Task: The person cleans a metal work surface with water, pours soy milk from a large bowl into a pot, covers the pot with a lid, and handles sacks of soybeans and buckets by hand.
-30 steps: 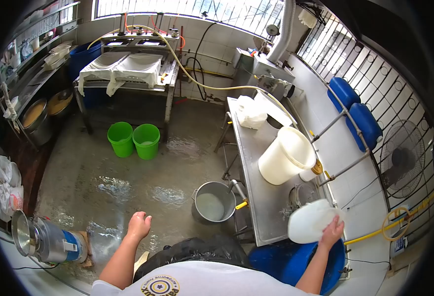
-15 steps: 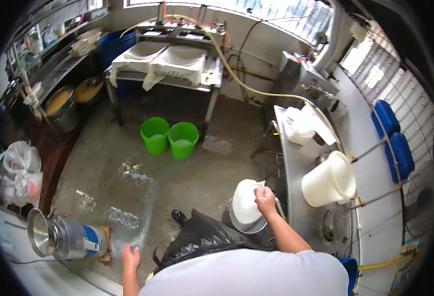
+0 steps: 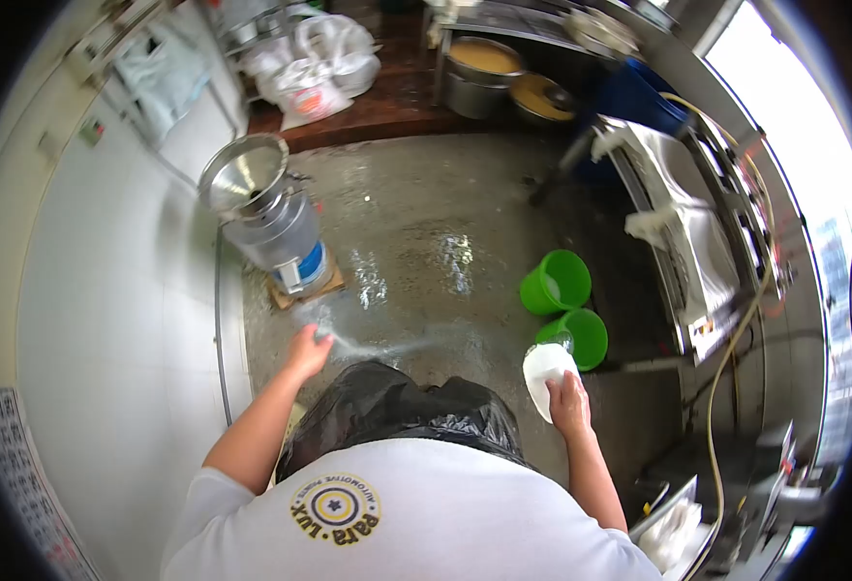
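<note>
My right hand (image 3: 570, 404) grips a white plastic scoop-like piece (image 3: 548, 373), held just in front of the nearer green bucket (image 3: 595, 339). A second green bucket (image 3: 555, 282) stands beside that one on the wet floor. Out to the left, my left hand (image 3: 310, 350) hangs above the floor with its fingers partly curled, holding nothing that shows. Beyond it stands a metal machine (image 3: 276, 232) with a funnel-shaped top and a blue band, on a small wooden base.
White plastic bags (image 3: 312, 94) lie on a raised brown ledge at the back. Metal pots (image 3: 484, 76) stand under a shelf. Cloth-draped trays (image 3: 683, 218) rest on a metal stand at the right. A pale hose (image 3: 736, 339) runs down the right side.
The view has turned left toward the metal machine. The white piece, still in my right hand, has moved from the metal table, past the grey pot, to near the green buckets.
</note>
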A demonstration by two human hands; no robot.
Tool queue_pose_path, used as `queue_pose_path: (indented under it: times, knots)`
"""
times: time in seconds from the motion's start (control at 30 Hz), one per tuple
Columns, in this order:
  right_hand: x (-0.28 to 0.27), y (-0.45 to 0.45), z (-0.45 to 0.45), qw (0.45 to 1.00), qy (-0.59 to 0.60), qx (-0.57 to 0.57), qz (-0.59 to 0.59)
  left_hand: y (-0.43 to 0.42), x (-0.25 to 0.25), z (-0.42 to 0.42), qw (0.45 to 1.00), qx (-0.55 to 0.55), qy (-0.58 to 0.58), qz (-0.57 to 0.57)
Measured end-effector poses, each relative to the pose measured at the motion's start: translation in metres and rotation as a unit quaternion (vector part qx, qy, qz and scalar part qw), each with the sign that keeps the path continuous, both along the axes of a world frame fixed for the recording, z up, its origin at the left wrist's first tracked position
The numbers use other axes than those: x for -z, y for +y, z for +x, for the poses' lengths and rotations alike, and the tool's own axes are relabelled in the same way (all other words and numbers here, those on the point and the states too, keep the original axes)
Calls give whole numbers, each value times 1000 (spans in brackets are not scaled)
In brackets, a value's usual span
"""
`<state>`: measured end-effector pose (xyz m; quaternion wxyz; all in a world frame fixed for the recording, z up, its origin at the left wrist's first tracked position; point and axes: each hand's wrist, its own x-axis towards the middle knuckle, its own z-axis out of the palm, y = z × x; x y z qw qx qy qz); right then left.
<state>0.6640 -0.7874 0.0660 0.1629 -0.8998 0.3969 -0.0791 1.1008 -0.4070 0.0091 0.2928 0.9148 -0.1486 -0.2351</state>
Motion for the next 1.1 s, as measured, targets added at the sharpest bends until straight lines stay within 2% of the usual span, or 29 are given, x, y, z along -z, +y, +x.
queue_pose_path:
  times: [0.07,0.1,0.17,0.3,0.37,0.4,0.43,0.47,0.53,0.57,0.6,0.63,0.67,0.73,0.77,0.83,0.9,0.97,1.0,1.03,1.07,1.1]
  knots:
    - [-17,-17,64,992,-6,-127,-7,-27,16,11,999,-2,11,-50]
    - [-28,-20,99,990,-2,-143,-8,-42,20,17,997,-1,26,-73]
    - [-56,-14,178,969,31,-244,-2,-73,-3,26,995,15,49,-80]
    - [-126,35,340,912,172,-366,66,-110,5,59,988,10,54,-147]
    - [-144,60,413,875,171,-450,48,-120,10,82,964,-104,126,-210]
    - [-152,76,449,862,167,-478,38,-125,38,99,927,-189,155,-284]
    - [-163,92,483,848,161,-504,30,-123,62,122,924,-197,154,-288]
    - [-179,110,519,829,169,-532,36,-114,86,149,930,-192,30,-313]
    - [-194,139,582,787,142,-600,21,-88,128,218,877,-217,-86,-419]
    - [-196,150,609,760,108,-641,-3,-77,91,252,937,-194,-149,-249]
    - [-212,163,636,753,124,-647,4,-67,50,286,962,-160,-220,-32]
    - [-230,174,660,745,140,-652,11,-57,8,320,942,-126,-274,148]
    - [-237,180,684,743,143,-653,9,-51,-15,352,929,-148,-287,180]
    - [-248,186,722,757,53,-650,-35,-46,-57,418,919,-204,-308,138]
    - [-263,186,735,755,57,-652,-37,-47,-77,447,918,-222,-313,103]
    - [-291,178,752,821,64,-567,-36,-64,-106,500,920,-223,-317,51]
    - [-286,156,766,841,56,-537,-27,-101,-101,539,935,-133,-329,25]
    - [-274,127,772,861,42,-506,-16,-157,-43,578,918,1,-397,-18]
    - [-265,112,768,865,28,-501,-10,-163,-62,543,925,14,-340,-170]
    - [-257,96,764,869,12,-495,-5,-164,-80,500,908,27,-274,-317]
    - [-251,82,759,869,12,-494,-3,-175,-56,497,938,128,-277,-168]
    - [-244,68,751,873,14,-487,15,-187,-30,493,936,227,-269,-13]
